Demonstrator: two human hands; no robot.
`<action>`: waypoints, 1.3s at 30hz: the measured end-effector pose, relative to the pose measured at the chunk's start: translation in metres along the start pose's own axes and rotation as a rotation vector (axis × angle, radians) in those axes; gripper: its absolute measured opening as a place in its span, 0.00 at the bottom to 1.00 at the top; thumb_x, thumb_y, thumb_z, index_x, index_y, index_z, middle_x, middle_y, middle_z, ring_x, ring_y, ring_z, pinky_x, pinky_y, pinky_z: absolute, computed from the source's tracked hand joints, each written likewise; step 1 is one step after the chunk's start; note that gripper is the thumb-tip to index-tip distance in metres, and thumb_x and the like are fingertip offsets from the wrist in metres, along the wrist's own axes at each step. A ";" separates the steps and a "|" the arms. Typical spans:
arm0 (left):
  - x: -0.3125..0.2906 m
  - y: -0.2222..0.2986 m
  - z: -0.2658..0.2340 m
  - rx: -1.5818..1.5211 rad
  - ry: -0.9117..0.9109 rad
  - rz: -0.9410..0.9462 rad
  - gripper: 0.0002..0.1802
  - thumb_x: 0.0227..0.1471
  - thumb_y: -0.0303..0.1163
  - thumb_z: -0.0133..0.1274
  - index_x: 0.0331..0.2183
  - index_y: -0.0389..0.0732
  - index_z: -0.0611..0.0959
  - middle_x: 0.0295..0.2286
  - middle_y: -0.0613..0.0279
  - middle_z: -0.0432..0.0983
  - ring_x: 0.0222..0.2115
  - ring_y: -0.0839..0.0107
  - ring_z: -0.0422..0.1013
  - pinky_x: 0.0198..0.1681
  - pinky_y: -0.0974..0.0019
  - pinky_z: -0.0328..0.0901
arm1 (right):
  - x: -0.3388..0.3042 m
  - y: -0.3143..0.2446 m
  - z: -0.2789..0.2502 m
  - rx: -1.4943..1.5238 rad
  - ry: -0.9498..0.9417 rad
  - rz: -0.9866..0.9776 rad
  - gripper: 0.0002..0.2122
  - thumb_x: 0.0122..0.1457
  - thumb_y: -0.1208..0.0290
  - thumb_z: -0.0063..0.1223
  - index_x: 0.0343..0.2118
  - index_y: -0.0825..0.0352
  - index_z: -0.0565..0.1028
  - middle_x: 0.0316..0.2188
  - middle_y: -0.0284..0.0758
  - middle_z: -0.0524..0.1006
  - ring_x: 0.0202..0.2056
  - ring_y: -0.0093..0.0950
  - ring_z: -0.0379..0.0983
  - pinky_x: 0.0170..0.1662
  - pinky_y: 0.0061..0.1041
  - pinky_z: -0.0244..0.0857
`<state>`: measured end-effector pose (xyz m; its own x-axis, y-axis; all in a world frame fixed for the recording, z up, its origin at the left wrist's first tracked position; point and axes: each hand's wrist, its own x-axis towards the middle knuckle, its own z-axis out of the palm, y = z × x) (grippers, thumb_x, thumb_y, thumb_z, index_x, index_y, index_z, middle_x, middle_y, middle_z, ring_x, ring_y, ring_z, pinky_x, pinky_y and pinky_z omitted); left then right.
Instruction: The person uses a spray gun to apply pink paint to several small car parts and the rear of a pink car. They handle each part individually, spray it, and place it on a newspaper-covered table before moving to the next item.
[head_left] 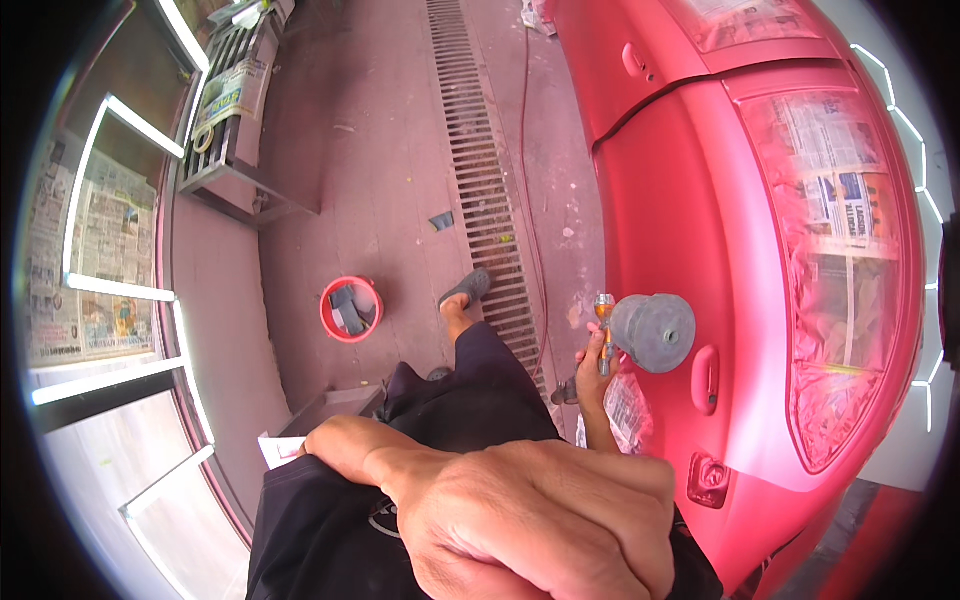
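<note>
My right hand point(596, 374) is wrapped round a small spray gun point(605, 335) with a gold and silver metal body. A round grey paint cup point(655, 332) sits on the gun, beside the car's side. The car point(655, 230) is coated pinkish red, and its door handle point(706, 380) lies just past the cup. My left arm bends across my front. Its hand point(545, 515) is raised very close to the camera, back of the hand showing. The left fingertips are hidden, so what they touch cannot be seen.
Newspaper and film point(840, 220) mask the car windows. A long floor grate point(470, 130) and a thin red hose point(525, 150) run alongside the car. An orange-red bucket point(352, 309) holds grey pieces. A metal rack point(235, 170) stands by the left wall, near light frames point(120, 288).
</note>
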<state>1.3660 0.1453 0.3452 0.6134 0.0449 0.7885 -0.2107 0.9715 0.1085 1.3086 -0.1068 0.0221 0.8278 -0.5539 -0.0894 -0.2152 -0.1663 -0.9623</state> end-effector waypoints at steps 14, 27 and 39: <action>0.165 -0.103 -0.161 -0.221 -0.249 -0.280 0.61 0.56 0.76 0.44 0.52 0.15 0.76 0.49 0.20 0.74 0.49 0.36 0.74 0.51 0.43 0.68 | 0.246 -0.124 0.126 0.287 0.160 -0.136 0.16 0.73 0.59 0.47 0.53 0.66 0.72 0.45 0.32 0.79 0.22 0.14 0.66 0.23 0.14 0.58; 0.236 -0.190 -0.434 0.172 -0.384 -1.221 0.54 0.58 0.71 0.49 0.56 0.22 0.75 0.49 0.43 0.79 0.48 0.57 0.76 0.55 0.53 0.67 | 0.384 -0.254 0.195 0.557 0.753 -0.091 0.14 0.71 0.60 0.52 0.46 0.67 0.74 0.32 0.31 0.76 0.19 0.12 0.61 0.21 0.16 0.56; 0.265 -0.183 -0.781 1.048 -0.346 -1.736 0.25 0.66 0.47 0.56 0.48 0.32 0.84 0.34 0.60 0.82 0.36 0.73 0.75 0.44 0.67 0.70 | 0.533 -0.349 0.257 0.601 1.181 -0.001 0.22 0.68 0.49 0.55 0.44 0.69 0.75 0.24 0.28 0.72 0.17 0.12 0.61 0.19 0.17 0.55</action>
<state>2.1624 0.1608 0.0615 0.4974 -0.7389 -0.4546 -0.0311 -0.5389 0.8418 1.9581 -0.1341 0.2441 -0.1833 -0.9772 -0.1069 0.2995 0.0480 -0.9529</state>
